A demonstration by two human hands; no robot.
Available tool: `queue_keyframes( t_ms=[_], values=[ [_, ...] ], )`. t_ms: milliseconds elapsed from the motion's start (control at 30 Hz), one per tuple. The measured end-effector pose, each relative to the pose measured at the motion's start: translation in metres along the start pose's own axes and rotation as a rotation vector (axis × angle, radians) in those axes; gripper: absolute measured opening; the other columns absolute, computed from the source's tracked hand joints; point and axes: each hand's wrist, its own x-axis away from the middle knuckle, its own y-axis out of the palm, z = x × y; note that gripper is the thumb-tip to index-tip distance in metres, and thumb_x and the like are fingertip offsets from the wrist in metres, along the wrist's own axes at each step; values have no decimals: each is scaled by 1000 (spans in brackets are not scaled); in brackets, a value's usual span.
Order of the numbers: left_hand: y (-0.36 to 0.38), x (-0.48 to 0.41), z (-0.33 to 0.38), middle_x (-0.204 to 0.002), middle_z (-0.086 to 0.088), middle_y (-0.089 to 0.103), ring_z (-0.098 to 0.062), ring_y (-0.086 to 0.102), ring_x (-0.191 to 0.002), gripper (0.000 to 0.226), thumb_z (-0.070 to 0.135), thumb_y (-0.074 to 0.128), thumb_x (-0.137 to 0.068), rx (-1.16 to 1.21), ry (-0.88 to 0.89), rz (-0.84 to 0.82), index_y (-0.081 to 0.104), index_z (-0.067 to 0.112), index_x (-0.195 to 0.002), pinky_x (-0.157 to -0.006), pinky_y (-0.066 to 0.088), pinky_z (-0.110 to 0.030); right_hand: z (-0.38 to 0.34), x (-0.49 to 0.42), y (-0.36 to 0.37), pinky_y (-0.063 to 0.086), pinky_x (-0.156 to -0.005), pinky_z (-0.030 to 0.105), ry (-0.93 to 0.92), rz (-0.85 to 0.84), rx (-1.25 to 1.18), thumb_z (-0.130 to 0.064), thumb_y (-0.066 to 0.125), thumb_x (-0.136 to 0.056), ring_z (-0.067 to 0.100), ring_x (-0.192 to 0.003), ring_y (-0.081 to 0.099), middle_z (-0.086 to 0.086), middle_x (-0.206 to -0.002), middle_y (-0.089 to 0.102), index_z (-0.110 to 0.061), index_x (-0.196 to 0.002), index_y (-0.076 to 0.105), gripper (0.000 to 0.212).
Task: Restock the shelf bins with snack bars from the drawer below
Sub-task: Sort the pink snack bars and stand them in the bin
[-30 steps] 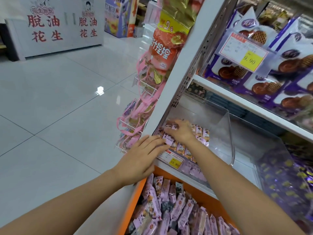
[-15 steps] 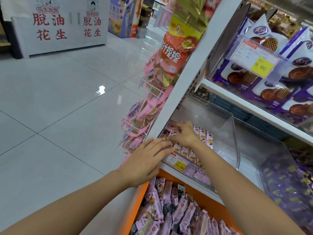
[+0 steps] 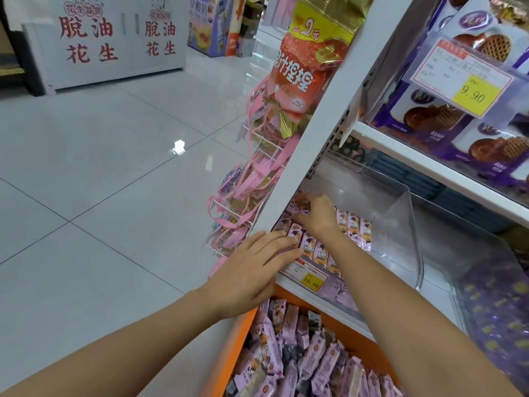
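**Drawer stock sits just under your left hand**

Your left hand point(image 3: 254, 270) lies flat, fingers straight and together, holding nothing. Its fingertips rest on the front lip of the clear bin point(image 3: 400, 224) and touch the nearest row of snack bars point(image 3: 353, 222). Your right hand point(image 3: 315, 213) is deeper in the bin, fingers bent down onto bars in the far left corner. You cannot tell whether they pinch one or only press.

The snack bars in the bin lie side by side, with their long axes running away from your fingertips toward the back. The loose bars point(image 3: 315, 359) in the orange drawer point(image 3: 226, 365) lie jumbled just below the heel of your left hand, most pointing up toward the bin. That hand is the nearer one, so the next handful looks like its job: down and back toward you.
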Motion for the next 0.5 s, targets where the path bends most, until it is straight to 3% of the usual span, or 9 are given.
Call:
queue_keyframes(
  t_ms=[200,333,400,500],
  values=[
    [-2,0,2,-151,-2,37,-20,24,-146,63,17,41,-85,0,-14,-28,37,18,-148,-114,27,-49,2,7,-3,50,-96,34,-30,-9,-121,-23,75,-84,20,-113,63,6,-124,67,-13,-123,68,40],
    [-7,-1,8,-151,-2,37,-20,23,-146,65,16,39,-82,-31,-37,-50,37,19,-147,-117,24,-47,4,18,-15,51,-75,25,26,-29,-226,-14,70,-87,11,-84,61,3,-107,70,-10,-119,68,32],
    [-11,-1,15,-152,-2,36,-20,22,-147,66,18,40,-82,-54,-64,-60,37,20,-147,-120,19,-43,3,28,-23,53,-83,31,37,-46,-298,-12,69,-88,15,-92,63,5,-109,70,-12,-116,69,28],
    [-15,3,28,-155,-6,33,-22,21,-147,68,19,46,-79,-120,-95,-49,36,17,-147,-120,12,-39,-4,52,-42,51,-82,24,-39,-60,-405,-11,67,-89,13,-94,63,-5,-103,68,-14,-110,70,22]
  ],
)
